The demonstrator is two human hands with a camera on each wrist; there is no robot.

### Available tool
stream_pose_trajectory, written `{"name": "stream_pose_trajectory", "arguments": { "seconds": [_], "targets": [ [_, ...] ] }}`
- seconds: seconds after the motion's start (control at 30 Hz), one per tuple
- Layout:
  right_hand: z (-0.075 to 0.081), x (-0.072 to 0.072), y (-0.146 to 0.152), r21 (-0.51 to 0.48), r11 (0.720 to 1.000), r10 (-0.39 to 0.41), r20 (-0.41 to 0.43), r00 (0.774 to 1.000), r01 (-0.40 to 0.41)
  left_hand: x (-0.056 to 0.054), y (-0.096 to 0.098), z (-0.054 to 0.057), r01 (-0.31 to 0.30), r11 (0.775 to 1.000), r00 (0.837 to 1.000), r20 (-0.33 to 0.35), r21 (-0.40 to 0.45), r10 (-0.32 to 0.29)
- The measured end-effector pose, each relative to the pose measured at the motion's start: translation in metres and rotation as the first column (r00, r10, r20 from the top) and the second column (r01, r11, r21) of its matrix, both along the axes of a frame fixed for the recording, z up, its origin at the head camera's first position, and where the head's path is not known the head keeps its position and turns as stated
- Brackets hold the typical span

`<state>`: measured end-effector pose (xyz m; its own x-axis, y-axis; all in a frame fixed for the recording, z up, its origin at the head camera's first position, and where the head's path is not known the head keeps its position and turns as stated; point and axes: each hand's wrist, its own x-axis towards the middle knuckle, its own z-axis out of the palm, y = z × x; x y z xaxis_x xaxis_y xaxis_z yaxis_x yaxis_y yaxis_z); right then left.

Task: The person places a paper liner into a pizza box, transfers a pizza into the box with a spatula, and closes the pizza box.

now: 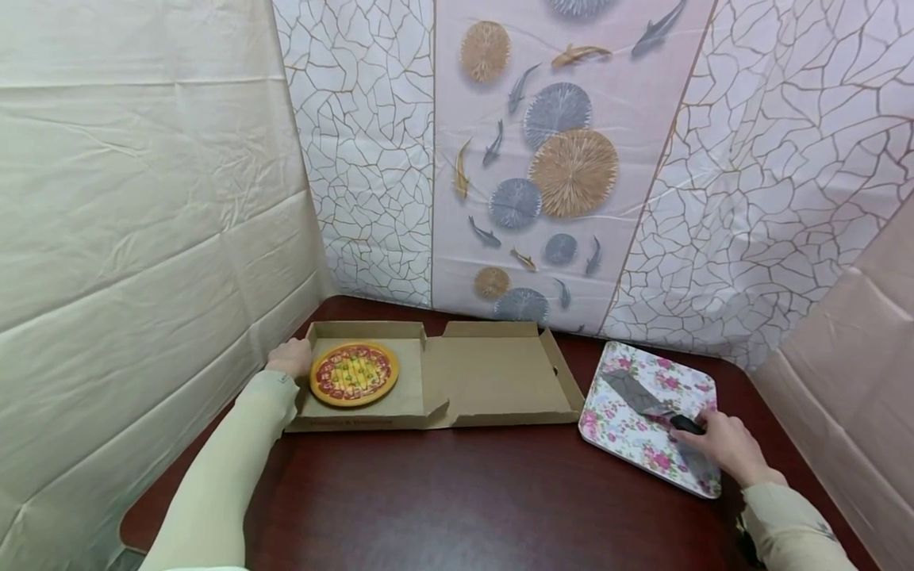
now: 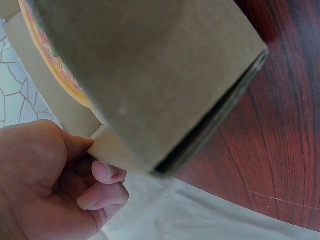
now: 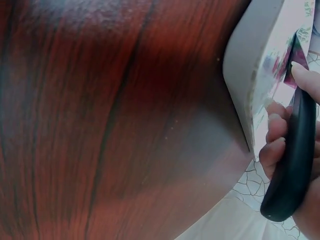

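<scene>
A pizza [image 1: 354, 374] with a yellow-orange crust lies in the left half of an opened cardboard pizza box [image 1: 493, 373]. My left hand [image 1: 289, 358] is at the box's left wall. In the left wrist view, the thumb and curled fingers [image 2: 107, 192] pinch the edge of that wall. On the right, my right hand [image 1: 731, 446] grips the black handle [image 3: 295, 155] of a pizza server. Its flat metal blade [image 1: 631, 392] points up and left over a floral tray [image 1: 653, 456]. Fingers are curled round the handle in the right wrist view.
The dark red wooden table [image 1: 443, 492] has its far edge along a patterned curtain [image 1: 500, 159]. Pale cloth walls [image 1: 143, 198] stand at the left and right. The box lid [image 1: 493, 373] lies folded out flat, close to the tray.
</scene>
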<state>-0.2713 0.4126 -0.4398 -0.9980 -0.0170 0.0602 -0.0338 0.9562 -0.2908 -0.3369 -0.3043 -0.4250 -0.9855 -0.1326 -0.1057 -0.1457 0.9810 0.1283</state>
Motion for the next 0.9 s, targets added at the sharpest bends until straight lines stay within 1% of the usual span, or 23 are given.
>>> {"name": "stream_pose_trajectory", "arguments": {
  "seconds": [0.07, 0.27, 0.5, 0.6, 0.77, 0.9],
  "targets": [
    [0.000, 0.001, 0.000, 0.014, 1.000, -0.009, 0.014, 1.000, 0.009, 0.000, 0.000, -0.001, 0.004, 1.000, 1.000, 0.001, 0.001, -0.004],
    [0.001, -0.001, -0.001, 0.045, 0.999, -0.026, 0.007, 1.000, 0.026, -0.002, -0.002, -0.003, 0.000, 1.000, 1.000, -0.005, 0.003, 0.000],
    [-0.003, -0.001, -0.001, 0.044, 0.998, -0.035, -0.010, 0.999, 0.035, -0.001, -0.001, 0.002, -0.006, 1.000, 1.000, -0.003, 0.004, 0.006],
    [-0.007, -0.001, -0.001, 0.038, 0.999, -0.039, 0.000, 0.999, 0.039, -0.001, -0.001, 0.003, -0.004, 1.000, 1.000, -0.005, 0.002, 0.004],
    [-0.013, 0.002, -0.001, 0.027, 0.999, -0.039, -0.003, 0.999, 0.039, -0.003, -0.003, -0.002, -0.007, 1.000, 1.000, 0.001, -0.008, 0.007],
    [-0.013, 0.004, -0.002, 0.025, 0.999, -0.040, -0.008, 0.999, 0.041, -0.002, -0.002, -0.003, -0.010, 1.000, 1.000, -0.002, -0.008, 0.010]
  ]
}}
